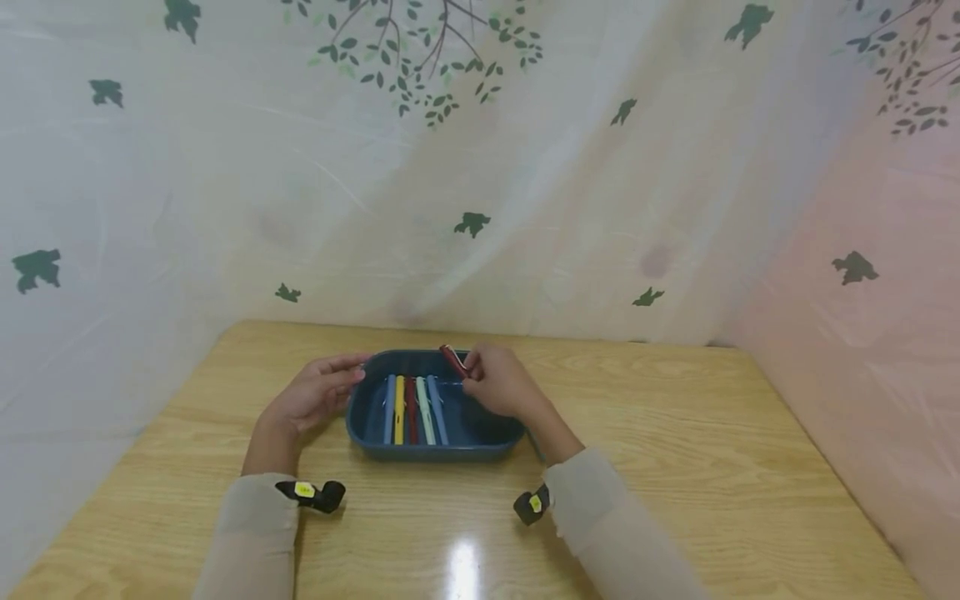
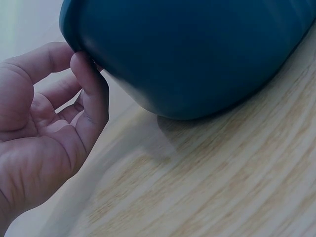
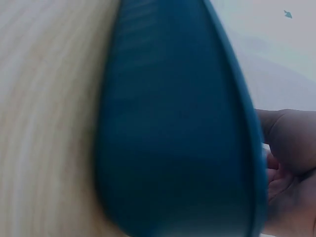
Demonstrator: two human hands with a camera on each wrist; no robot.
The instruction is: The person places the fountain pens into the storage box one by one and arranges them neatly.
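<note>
A dark blue rounded tray (image 1: 435,452) stands on the table. Its left rim is gripped by my left hand (image 1: 318,393), the fingertips at the edge in the left wrist view too. Inside, toward the left, several pens lie side by side: blue ones, a yellow pen (image 1: 400,410), a dark red pen (image 1: 411,410) and a mint green pen (image 1: 426,410). Over the tray's right half, my right hand (image 1: 501,379) pinches another dark red pen (image 1: 453,361), tilted with its far end up by the back rim. In the right wrist view the tray's wall hides most of that hand's fingers.
The wooden table (image 1: 675,442) extends on both sides of the tray and in front of it. A pale curtain (image 1: 525,167) printed with leaves and birds hangs behind and at the sides. A dark camera strap (image 1: 315,493) sits at each wrist.
</note>
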